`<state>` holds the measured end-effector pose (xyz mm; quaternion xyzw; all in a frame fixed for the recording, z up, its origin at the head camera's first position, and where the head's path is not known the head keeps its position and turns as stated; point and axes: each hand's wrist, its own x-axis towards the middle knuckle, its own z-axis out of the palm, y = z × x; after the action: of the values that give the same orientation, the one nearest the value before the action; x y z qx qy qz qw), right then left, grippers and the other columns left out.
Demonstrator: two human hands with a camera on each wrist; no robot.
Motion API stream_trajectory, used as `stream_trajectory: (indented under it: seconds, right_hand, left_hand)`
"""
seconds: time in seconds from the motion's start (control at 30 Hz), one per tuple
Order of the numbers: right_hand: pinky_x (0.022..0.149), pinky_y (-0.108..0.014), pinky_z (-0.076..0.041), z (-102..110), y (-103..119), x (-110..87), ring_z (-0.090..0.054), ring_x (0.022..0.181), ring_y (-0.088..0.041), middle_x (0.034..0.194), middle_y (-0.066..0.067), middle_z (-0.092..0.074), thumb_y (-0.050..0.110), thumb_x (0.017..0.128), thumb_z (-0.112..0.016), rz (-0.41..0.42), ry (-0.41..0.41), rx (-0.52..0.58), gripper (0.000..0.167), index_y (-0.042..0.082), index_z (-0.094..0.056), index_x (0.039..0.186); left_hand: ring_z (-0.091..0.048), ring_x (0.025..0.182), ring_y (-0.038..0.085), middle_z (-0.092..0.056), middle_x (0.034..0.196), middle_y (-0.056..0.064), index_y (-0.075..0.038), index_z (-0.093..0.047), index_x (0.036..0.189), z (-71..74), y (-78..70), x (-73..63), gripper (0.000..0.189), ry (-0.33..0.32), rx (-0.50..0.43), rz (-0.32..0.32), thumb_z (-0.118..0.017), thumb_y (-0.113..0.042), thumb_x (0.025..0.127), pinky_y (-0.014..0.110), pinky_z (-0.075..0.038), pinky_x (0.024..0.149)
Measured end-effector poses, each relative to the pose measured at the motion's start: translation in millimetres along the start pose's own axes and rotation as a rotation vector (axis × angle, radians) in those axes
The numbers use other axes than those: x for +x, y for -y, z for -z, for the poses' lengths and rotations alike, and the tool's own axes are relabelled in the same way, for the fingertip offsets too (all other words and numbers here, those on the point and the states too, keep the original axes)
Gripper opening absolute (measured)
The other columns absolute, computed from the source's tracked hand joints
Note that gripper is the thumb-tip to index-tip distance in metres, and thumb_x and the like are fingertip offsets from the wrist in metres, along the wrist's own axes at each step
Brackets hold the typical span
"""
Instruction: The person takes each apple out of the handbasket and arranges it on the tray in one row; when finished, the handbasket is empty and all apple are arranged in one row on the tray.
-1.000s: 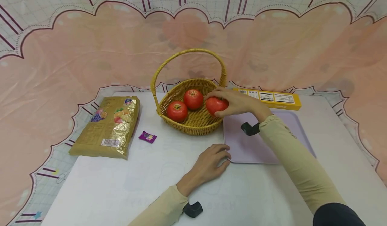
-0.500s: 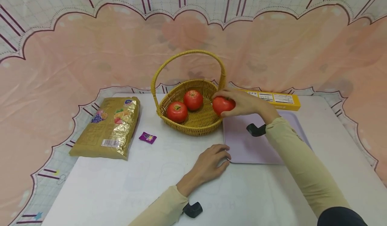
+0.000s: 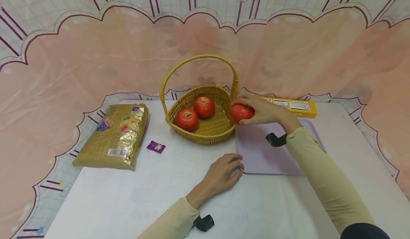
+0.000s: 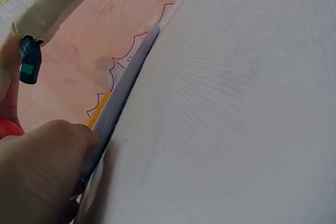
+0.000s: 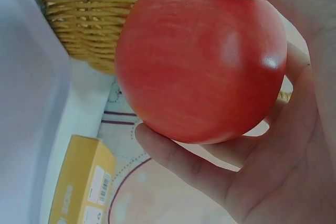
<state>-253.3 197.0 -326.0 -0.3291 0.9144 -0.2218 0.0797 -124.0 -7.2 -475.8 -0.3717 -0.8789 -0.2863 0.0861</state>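
My right hand (image 3: pixel 261 109) grips a red apple (image 3: pixel 241 113), thumb on the near side and fingers round the far side. It holds the apple above the back left part of the lilac tray (image 3: pixel 266 153), beside the right rim of the wicker basket (image 3: pixel 205 139). The right wrist view shows the apple (image 5: pixel 202 61) large, with fingers spread about it. Two more apples (image 3: pixel 187 119) sit inside the basket. My left hand (image 3: pixel 221 173) rests on the table with loosely bent fingertips at the tray's front left corner; in the left wrist view its fingers overlap the tray edge (image 4: pixel 123 87).
A yellow box (image 3: pixel 298 107) lies behind the tray. On the left are a gold foil bag (image 3: pixel 112 136) and a small purple wrapped sweet (image 3: pixel 156 147). The basket's tall arched handle (image 3: pixel 201 57) rises left of my right hand. A patterned cloth hangs behind the table.
My right hand has carried the apple rightward, out of the basket and past its rim. The left hand stays at the tray corner.
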Motion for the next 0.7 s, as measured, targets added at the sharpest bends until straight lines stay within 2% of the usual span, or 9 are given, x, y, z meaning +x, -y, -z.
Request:
stream_trajectory:
  seconds: [0.33,0.57,0.7]
  right_hand:
    - [0.093,-0.047,-0.048,-2.4,-10.5,-9.4,-0.051,0.116,-0.024,0.139,0.005,-0.041,0.038,0.078,-0.072,-0.043,-0.010,-0.010,0.058,0.031,-0.049,0.131]
    - [0.094,-0.052,-0.046,-4.0,-15.2,-12.7,-0.049,0.119,-0.031,0.145,-0.006,-0.038,0.037,0.079,-0.072,-0.101,0.001,-0.001,0.063,0.028,-0.047,0.135]
    - [0.092,-0.051,-0.047,-5.7,-18.8,-15.7,-0.051,0.116,-0.031,0.142,-0.007,-0.039,0.036,0.079,-0.072,-0.137,0.012,0.010,0.062,0.029,-0.047,0.135]
  left_hand:
    - [-0.052,0.121,0.010,-0.059,0.124,-0.006,-0.025,-0.067,0.096,-0.8,-0.3,-1.3,0.009,-0.002,0.014,-0.004,-0.062,-0.025,0.088,0.028,-0.046,0.099]
    - [-0.049,0.126,0.012,-0.058,0.125,-0.005,-0.024,-0.067,0.095,-0.3,0.3,-0.8,0.008,-0.002,0.010,-0.016,-0.063,-0.026,0.088,0.029,-0.044,0.102]
    - [-0.049,0.128,0.016,-0.058,0.125,-0.003,-0.022,-0.067,0.094,-0.7,-0.4,0.0,0.008,-0.015,-0.009,-0.020,-0.064,-0.025,0.087,0.031,-0.043,0.103]
